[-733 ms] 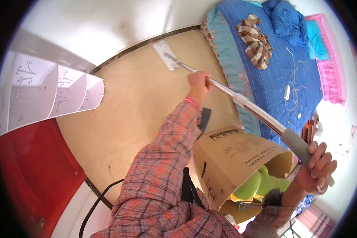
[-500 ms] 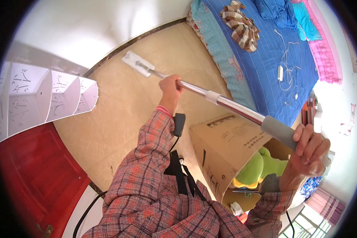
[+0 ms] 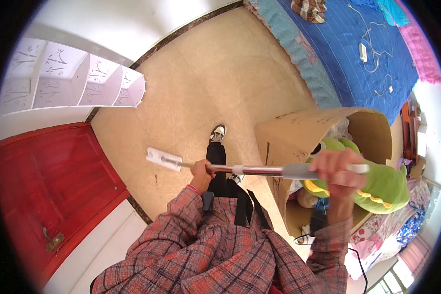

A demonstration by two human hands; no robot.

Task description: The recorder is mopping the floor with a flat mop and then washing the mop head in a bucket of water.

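Across my body lies a flat mop, its silver pole (image 3: 262, 170) running nearly level from left to right. Its white rectangular head (image 3: 164, 159) rests on the tan floor at the left. My left hand (image 3: 202, 173) is wrapped round the thin lower part of the pole, not far from the mop head. At the other end my right hand (image 3: 339, 168) grips the grey handle (image 3: 297, 170), slightly blurred. Behind and below that hand stands an open cardboard box (image 3: 289, 132) with a green plush toy (image 3: 384, 183) sticking out of it.
A red door (image 3: 54, 191) is at the left, below a white shelf (image 3: 83, 81) with bamboo cut-outs. At the upper right is a bed with a blue cover (image 3: 338, 54), a power strip (image 3: 363, 52) and cables on it. My shoe (image 3: 218, 133) is on the floor ahead.
The mop head has come back from near the far wall toward me. The pole has swung from slanting to nearly level, both hands still gripping it. My view has shifted, and my feet now show.
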